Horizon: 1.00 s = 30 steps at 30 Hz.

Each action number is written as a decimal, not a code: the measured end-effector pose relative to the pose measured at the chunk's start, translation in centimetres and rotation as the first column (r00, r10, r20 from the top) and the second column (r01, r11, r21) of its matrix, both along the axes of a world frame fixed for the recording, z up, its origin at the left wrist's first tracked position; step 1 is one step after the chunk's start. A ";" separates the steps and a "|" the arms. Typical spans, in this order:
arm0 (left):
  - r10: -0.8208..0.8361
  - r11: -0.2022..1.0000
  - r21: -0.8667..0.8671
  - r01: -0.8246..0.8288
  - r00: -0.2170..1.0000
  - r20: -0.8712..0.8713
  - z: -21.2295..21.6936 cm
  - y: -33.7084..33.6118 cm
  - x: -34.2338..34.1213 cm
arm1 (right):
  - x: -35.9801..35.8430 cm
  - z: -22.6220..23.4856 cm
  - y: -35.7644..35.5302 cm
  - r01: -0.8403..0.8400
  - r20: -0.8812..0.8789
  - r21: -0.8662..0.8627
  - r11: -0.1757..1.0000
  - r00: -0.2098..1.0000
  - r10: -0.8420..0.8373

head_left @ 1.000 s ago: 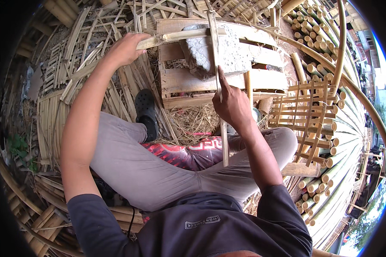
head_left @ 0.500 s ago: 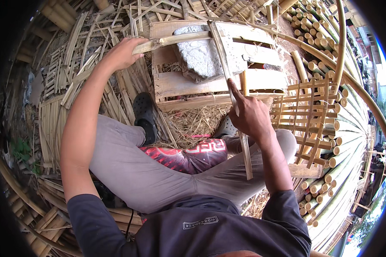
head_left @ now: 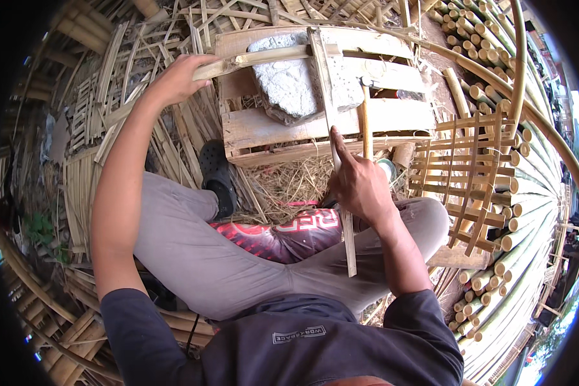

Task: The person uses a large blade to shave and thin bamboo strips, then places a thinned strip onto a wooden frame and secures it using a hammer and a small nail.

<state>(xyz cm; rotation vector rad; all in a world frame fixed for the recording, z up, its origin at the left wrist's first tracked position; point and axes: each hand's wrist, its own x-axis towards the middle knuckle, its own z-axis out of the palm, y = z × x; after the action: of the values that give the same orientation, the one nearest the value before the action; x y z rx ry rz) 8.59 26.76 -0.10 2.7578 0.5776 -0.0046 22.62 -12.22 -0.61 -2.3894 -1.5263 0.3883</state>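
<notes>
My left hand (head_left: pixel 185 78) is closed around the left end of a bamboo strip (head_left: pixel 264 59), which lies across the top of a rough grey stone block (head_left: pixel 286 90). Pointing away from me, a second, longer bamboo strip (head_left: pixel 325 87) is gripped in my right hand (head_left: pixel 363 186), with its index finger stretched along it. Near its far end this strip crosses over the first one, above the stone's right part. Its near end hangs over my right thigh. Just right of the stone, a hammer (head_left: pixel 367 122) with a wooden handle rests on the slatted wooden platform (head_left: pixel 257 132).
Stacked bamboo poles (head_left: pixel 514 270) fill the right side, with a woven bamboo lattice (head_left: pixel 469 180) leaning before them. Split bamboo pieces (head_left: pixel 103 103) cover the ground at left. Straw-like shavings (head_left: pixel 276 183) lie between my feet. A curved pole (head_left: pixel 476 80) arches at upper right.
My right hand and its strip have shifted left. The left-hand strip's far end now shows past the crossing. More of the hammer is uncovered. The view has turned slightly.
</notes>
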 end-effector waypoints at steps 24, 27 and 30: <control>0.016 0.998 0.058 -0.025 0.990 0.141 0.0 -1.4 0.0 | -0.2 -0.4 -0.3 -0.007 -0.004 -0.034 0.999 1.000 0.006; 0.037 0.979 0.183 -0.085 0.967 0.253 -0.2 -2.7 1.3 | -0.2 -0.7 -0.3 -0.029 0.007 0.007 1.000 1.000 0.029; 0.042 0.938 0.329 -0.113 0.976 0.215 -0.1 -4.3 3.3 | 0.0 -0.9 -0.3 -0.029 0.000 -0.024 0.999 1.000 0.029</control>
<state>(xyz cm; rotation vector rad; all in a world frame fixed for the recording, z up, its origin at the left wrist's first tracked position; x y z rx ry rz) 11.85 22.49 -0.23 3.0090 0.6861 0.4330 22.58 -12.53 -1.47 -2.3876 -1.5663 0.4148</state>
